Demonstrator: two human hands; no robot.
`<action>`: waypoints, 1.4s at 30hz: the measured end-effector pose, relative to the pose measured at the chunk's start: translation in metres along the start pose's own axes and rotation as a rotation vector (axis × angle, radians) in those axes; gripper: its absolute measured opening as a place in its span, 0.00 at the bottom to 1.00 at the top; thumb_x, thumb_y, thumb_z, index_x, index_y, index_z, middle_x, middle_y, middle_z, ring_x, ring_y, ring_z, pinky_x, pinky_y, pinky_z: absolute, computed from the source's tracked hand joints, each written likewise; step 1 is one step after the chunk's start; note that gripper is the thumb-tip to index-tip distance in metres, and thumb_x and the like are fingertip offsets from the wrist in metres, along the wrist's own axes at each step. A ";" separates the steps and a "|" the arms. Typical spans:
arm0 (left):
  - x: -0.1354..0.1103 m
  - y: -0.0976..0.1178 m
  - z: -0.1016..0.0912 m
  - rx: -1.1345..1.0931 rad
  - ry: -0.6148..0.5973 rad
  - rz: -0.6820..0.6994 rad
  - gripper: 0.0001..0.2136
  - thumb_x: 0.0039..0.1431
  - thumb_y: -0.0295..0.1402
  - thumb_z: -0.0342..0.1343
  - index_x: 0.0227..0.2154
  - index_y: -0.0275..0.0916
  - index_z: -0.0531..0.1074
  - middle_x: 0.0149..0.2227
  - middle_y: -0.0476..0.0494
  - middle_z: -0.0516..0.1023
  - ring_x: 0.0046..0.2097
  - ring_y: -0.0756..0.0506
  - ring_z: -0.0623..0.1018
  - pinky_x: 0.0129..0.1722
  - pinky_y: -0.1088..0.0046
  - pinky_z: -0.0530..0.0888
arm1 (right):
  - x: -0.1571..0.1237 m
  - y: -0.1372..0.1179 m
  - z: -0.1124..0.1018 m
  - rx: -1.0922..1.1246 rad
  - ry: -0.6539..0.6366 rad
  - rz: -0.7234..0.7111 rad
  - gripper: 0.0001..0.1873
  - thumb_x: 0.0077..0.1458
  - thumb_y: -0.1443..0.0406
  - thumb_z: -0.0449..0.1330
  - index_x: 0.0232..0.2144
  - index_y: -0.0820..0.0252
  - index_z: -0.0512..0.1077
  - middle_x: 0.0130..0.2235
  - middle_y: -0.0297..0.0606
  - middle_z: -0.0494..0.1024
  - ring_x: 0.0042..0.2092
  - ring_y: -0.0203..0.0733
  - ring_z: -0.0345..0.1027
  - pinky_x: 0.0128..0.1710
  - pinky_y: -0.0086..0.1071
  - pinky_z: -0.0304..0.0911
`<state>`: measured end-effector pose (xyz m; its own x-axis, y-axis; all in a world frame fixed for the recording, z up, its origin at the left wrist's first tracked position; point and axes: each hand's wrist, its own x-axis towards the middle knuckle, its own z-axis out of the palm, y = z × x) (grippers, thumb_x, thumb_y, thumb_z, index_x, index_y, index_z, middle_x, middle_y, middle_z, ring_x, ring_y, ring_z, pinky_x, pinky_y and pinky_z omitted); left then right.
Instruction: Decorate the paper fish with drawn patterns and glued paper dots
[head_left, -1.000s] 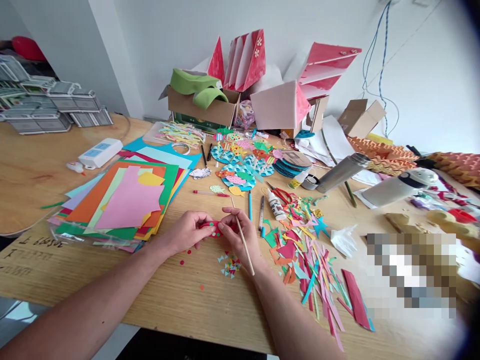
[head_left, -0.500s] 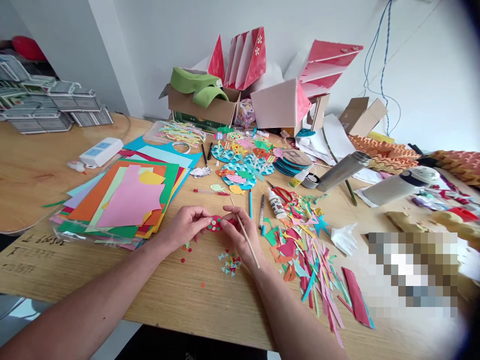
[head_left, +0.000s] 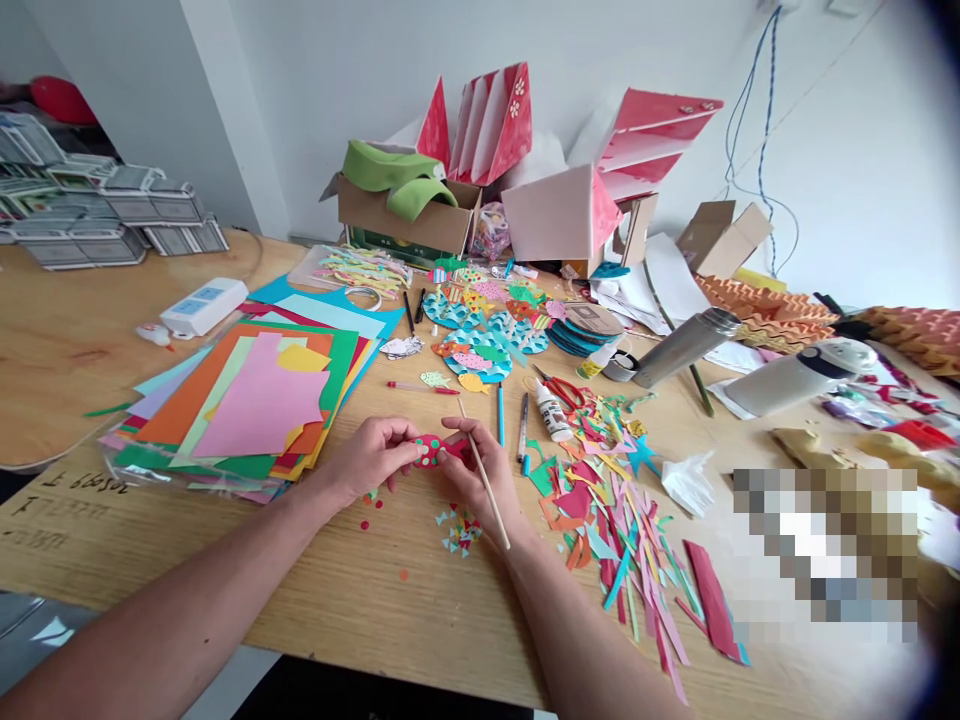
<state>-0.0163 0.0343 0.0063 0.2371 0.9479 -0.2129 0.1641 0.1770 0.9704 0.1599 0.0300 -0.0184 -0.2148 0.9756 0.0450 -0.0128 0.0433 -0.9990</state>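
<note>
A red paper fish with green and pale dots (head_left: 429,451) is held just above the table between both hands. My left hand (head_left: 379,455) pinches its left end between thumb and fingers. At its right end my right hand (head_left: 482,470) grips it with thumb and fingertips. A thin wooden stick (head_left: 489,485) also rests in my right hand, slanting across the fingers towards the wrist. Below the hands lie small coloured paper triangles (head_left: 459,530) and a few red paper dots (head_left: 365,525). Finished-looking paper fish (head_left: 472,383) lie beyond the hands.
Coloured paper sheets (head_left: 259,400) are stacked at left. To the right lie a glue bottle (head_left: 553,415), red scissors (head_left: 564,390), a marker (head_left: 523,425) and paper scraps (head_left: 630,540). Two flasks (head_left: 686,347) lean farther right. Boxes (head_left: 409,215) stand along the wall.
The red fish has turned slightly in my fingers, and more of its right end shows. The stick's lower end has shifted a little left. Both hands keep their hold.
</note>
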 end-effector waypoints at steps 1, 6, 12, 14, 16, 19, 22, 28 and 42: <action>0.000 -0.001 0.000 0.008 -0.001 0.004 0.12 0.45 0.41 0.58 0.25 0.36 0.72 0.20 0.52 0.69 0.22 0.52 0.68 0.15 0.79 0.67 | 0.000 0.000 0.000 0.000 -0.002 -0.004 0.21 0.50 0.60 0.65 0.46 0.59 0.68 0.29 0.30 0.72 0.27 0.34 0.62 0.26 0.29 0.55; 0.001 -0.002 0.001 0.022 0.019 0.021 0.11 0.45 0.40 0.57 0.24 0.37 0.71 0.19 0.53 0.69 0.20 0.53 0.67 0.14 0.79 0.67 | -0.002 -0.001 -0.001 0.005 -0.020 -0.012 0.20 0.53 0.59 0.63 0.47 0.59 0.68 0.28 0.30 0.70 0.29 0.34 0.62 0.28 0.29 0.56; -0.001 0.001 0.001 0.019 0.008 0.020 0.11 0.46 0.41 0.57 0.24 0.37 0.72 0.19 0.52 0.68 0.20 0.52 0.67 0.14 0.79 0.67 | -0.002 -0.004 0.003 -0.034 -0.028 0.039 0.25 0.47 0.60 0.66 0.47 0.59 0.68 0.29 0.29 0.69 0.28 0.34 0.61 0.27 0.28 0.56; 0.000 0.001 0.001 0.020 -0.004 0.014 0.11 0.45 0.41 0.57 0.25 0.37 0.72 0.19 0.52 0.69 0.21 0.52 0.67 0.14 0.79 0.67 | -0.001 -0.004 0.005 -0.036 -0.024 0.040 0.24 0.47 0.61 0.66 0.47 0.59 0.68 0.29 0.30 0.70 0.29 0.35 0.62 0.28 0.28 0.57; 0.000 0.000 0.001 0.019 -0.011 0.016 0.11 0.45 0.40 0.58 0.24 0.37 0.72 0.19 0.53 0.68 0.21 0.52 0.67 0.14 0.79 0.67 | -0.001 -0.004 0.005 -0.038 -0.026 0.041 0.24 0.47 0.61 0.66 0.47 0.59 0.68 0.29 0.30 0.70 0.29 0.35 0.63 0.28 0.29 0.58; 0.000 -0.001 0.002 0.020 -0.003 0.029 0.10 0.45 0.40 0.58 0.23 0.37 0.70 0.19 0.54 0.67 0.20 0.53 0.66 0.14 0.79 0.67 | -0.002 -0.004 0.005 -0.029 -0.042 0.042 0.24 0.47 0.61 0.66 0.47 0.59 0.68 0.29 0.31 0.70 0.29 0.35 0.64 0.28 0.28 0.59; 0.000 -0.002 0.002 0.023 0.001 0.032 0.09 0.45 0.39 0.57 0.22 0.38 0.69 0.18 0.55 0.66 0.20 0.53 0.66 0.14 0.79 0.67 | -0.003 -0.004 0.003 -0.011 -0.054 0.026 0.23 0.49 0.59 0.65 0.47 0.59 0.68 0.30 0.31 0.71 0.29 0.35 0.64 0.28 0.28 0.59; -0.001 0.000 0.002 0.073 -0.011 0.037 0.09 0.45 0.39 0.57 0.21 0.38 0.69 0.18 0.55 0.66 0.19 0.53 0.66 0.15 0.79 0.67 | -0.002 -0.005 0.002 -0.022 -0.016 -0.037 0.20 0.52 0.60 0.63 0.47 0.59 0.68 0.30 0.32 0.73 0.29 0.35 0.64 0.29 0.30 0.59; -0.002 0.001 0.003 0.071 -0.039 -0.004 0.08 0.44 0.38 0.56 0.23 0.38 0.70 0.19 0.53 0.68 0.19 0.53 0.67 0.15 0.78 0.67 | -0.001 -0.006 0.003 0.014 0.001 -0.004 0.20 0.49 0.61 0.63 0.45 0.59 0.67 0.28 0.29 0.71 0.27 0.34 0.61 0.27 0.29 0.55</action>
<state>-0.0135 0.0318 0.0071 0.2727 0.9360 -0.2226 0.2327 0.1603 0.9592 0.1568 0.0276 -0.0122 -0.2141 0.9756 0.0494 -0.0277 0.0445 -0.9986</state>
